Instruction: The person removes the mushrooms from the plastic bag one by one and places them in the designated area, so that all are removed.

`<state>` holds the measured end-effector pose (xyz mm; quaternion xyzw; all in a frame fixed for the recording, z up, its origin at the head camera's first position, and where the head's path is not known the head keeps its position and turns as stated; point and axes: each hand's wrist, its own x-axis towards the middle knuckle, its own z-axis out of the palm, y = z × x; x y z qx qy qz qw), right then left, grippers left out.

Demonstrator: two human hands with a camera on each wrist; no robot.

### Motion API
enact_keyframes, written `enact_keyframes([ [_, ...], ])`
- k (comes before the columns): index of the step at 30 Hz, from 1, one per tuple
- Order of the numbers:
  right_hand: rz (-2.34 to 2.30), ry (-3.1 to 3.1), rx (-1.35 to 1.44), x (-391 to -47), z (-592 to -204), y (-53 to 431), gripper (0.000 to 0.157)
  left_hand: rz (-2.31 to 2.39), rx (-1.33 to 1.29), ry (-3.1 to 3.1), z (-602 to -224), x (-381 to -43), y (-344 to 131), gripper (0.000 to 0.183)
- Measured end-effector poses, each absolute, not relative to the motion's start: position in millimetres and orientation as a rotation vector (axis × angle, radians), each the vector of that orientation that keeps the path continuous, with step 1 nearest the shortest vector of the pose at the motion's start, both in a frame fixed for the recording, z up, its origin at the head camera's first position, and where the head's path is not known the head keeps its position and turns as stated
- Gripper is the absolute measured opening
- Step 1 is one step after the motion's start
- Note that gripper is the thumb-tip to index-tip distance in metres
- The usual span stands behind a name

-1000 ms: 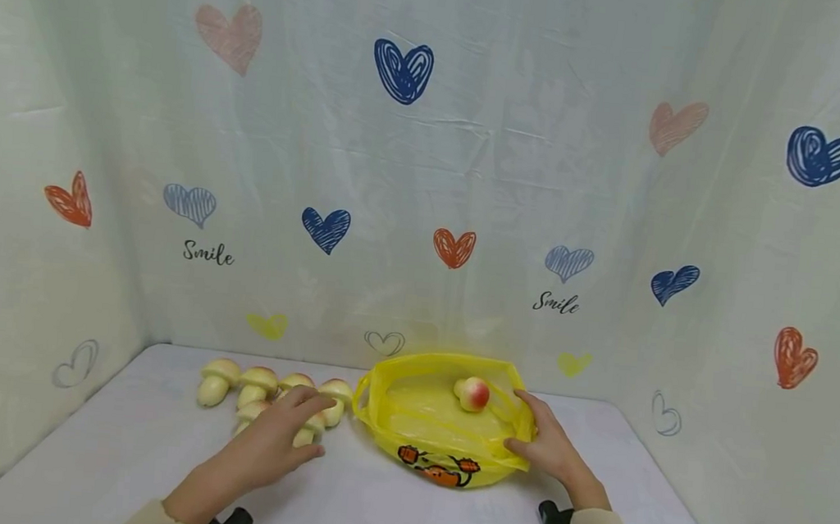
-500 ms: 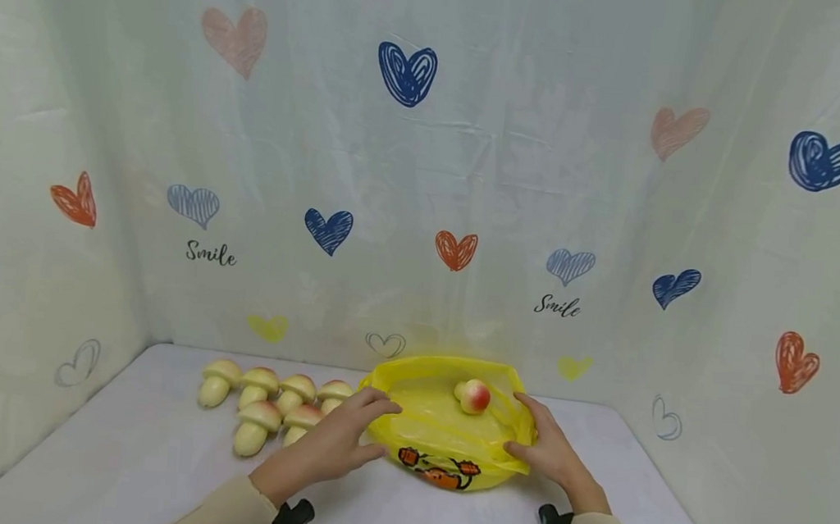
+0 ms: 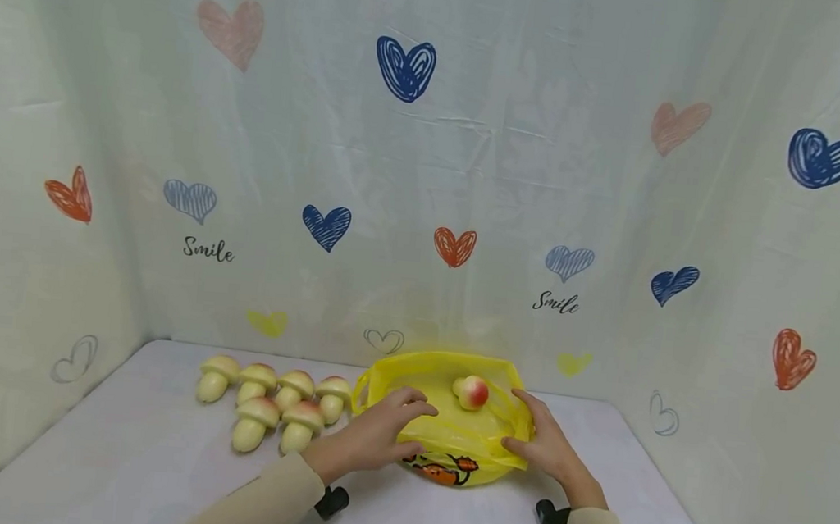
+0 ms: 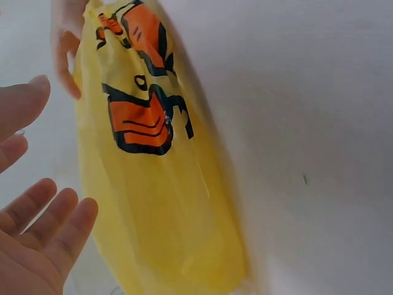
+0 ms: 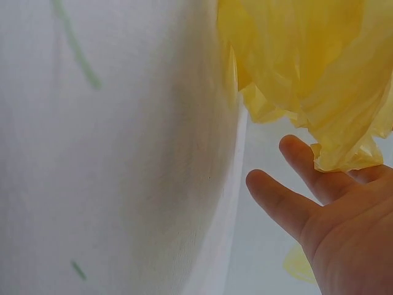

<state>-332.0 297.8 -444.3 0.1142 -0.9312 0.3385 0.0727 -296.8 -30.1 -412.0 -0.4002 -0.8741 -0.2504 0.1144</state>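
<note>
A yellow plastic bag (image 3: 443,437) with an orange and black print lies with its mouth spread wide. In it rests one toy mushroom (image 3: 474,393), its red-tinged cap facing right. My left hand (image 3: 373,433) hovers over the bag's front left part, fingers extended and apart, holding nothing. At the bag's right end, my right hand (image 3: 550,443) stands with thumb and fingers spread against the rim. Its straight fingers (image 5: 282,200) show in the right wrist view, with bag film draped against the hand. Toy mushrooms (image 3: 255,424) lie in two rows left of the bag.
The white table (image 3: 131,453) carries all of this. A pale curtain (image 3: 501,178) printed with hearts and "Smile" stands behind it and along both sides. The bag's handle loop (image 3: 360,391) sticks out at its left end.
My left hand has moved right, from above the toy mushrooms to over the bag's front left part. My right hand and the toy mushroom in the bag stay about where they were.
</note>
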Motion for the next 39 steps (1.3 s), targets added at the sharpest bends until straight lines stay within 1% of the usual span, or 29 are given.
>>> enact_keyframes([
  [10, 1.013, -2.803, 0.329, -331, -443, 296, 0.081, -0.788, -1.143, -2.568, -410, -314, -2, 0.047],
  [21, 1.018, -2.817, 0.297, -335, -445, 299, 0.083, -0.778, -1.100, -2.619, -405, -335, 32, 0.053],
  [31, 1.049, -2.818, 0.299, -334, -446, 297, 0.083, -0.881, -1.007, -2.722, -414, -356, 46, 0.059],
  [39, 1.045, -2.818, 0.297, -334, -444, 297, 0.082, -0.876, -0.956, -2.804, -419, -365, 56, 0.065],
])
